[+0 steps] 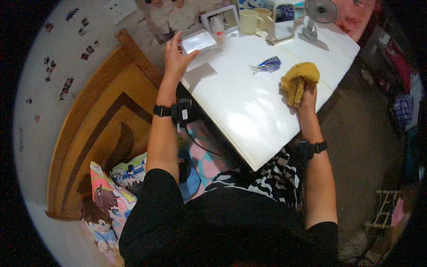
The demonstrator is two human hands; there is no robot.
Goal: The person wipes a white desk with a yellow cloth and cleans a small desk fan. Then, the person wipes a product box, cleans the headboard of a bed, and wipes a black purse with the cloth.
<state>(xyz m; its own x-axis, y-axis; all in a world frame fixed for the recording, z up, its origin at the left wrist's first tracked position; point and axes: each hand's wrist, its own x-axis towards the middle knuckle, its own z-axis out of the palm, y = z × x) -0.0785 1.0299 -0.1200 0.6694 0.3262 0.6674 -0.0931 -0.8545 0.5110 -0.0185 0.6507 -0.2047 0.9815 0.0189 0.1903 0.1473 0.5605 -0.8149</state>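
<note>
My left hand (pixel 178 56) is at the far left edge of the white table (pixel 240 93). Its thumb and fingers grip the near end of a shiny, pale rectangular box (pixel 199 42); whether the box touches the tabletop I cannot tell. In my right hand (pixel 308 96) is a bunched mustard-yellow cloth (pixel 302 75), held over the table's right side with folds hanging down. Between the two hands a crumpled blue and silver plastic packet (pixel 269 64) lies on the tabletop.
Along the back stand a white pump bottle (pixel 218 29), a framed picture (pixel 230 20), a cream mug (pixel 249 22), a tan mug (pixel 263 14), a stand mirror (pixel 283 23) and a small fan (pixel 315 16). A wooden headboard (pixel 96 106), pillows (pixel 110 197) and a doll (pixel 101 230) are left.
</note>
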